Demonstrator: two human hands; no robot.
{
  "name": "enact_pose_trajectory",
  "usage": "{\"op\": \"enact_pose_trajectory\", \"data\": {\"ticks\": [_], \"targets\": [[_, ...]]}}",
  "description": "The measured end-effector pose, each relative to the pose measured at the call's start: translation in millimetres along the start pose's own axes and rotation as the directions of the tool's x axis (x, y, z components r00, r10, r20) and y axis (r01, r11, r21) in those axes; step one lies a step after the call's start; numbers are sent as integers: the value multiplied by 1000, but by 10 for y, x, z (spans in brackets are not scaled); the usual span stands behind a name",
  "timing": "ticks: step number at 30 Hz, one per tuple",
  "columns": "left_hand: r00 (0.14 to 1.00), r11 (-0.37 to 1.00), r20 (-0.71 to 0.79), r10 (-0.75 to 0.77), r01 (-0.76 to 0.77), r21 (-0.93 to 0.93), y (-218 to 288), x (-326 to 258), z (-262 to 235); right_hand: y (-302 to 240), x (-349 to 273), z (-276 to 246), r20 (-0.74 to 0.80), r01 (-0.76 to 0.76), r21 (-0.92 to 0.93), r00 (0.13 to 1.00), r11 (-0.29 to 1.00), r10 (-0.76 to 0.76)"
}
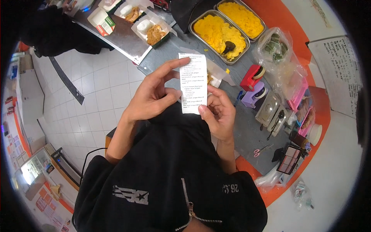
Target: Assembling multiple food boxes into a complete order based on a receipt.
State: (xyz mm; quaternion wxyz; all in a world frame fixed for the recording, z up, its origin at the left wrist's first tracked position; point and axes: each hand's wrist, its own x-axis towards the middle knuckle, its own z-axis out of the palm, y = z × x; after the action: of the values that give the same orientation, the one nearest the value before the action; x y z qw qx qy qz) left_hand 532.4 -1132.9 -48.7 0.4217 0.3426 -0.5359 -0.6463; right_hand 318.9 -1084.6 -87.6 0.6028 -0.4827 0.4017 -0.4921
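Note:
A white printed paper slip, long and narrow like a receipt, is held upright in front of my chest. My right hand pinches its lower right corner, thumb in front and fingers behind. At the slip's left side is my left hand, its index finger laid across the upper part and its thumb tip at the left edge; its other fingers are partly hidden. Behind the slip, a food box on the grey table is mostly covered from view.
Two metal trays of yellow food, one with a dark scoop, stand at the back. Open boxes with rice and fried food are at upper left. Tape dispensers, metal lidded containers and scissors lie right.

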Motion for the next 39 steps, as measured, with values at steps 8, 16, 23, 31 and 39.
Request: {"op": "enact_pose_trajectory", "data": {"ticks": [8,16,23,31,39], "targets": [[1000,999,13,-28,27,46,100,28,49,8,-54,17,14,-19,-78,1000,997,20],[998,998,-56,-18,21,62,95,52,23,18,6,-30,74,55,-134,996,989,-46],[998,991,-45,37,-31,127,83,120,12,39,-8,-109,99,31,-137,995,990,-17],[997,990,-58,46,-38,136,74,170,42,25,38,-175,128,42,-136,991,990,-24],[998,989,-54,12,-4,147,56,177,41,20,47,-202,175,28,-162,985,986,0]]}}
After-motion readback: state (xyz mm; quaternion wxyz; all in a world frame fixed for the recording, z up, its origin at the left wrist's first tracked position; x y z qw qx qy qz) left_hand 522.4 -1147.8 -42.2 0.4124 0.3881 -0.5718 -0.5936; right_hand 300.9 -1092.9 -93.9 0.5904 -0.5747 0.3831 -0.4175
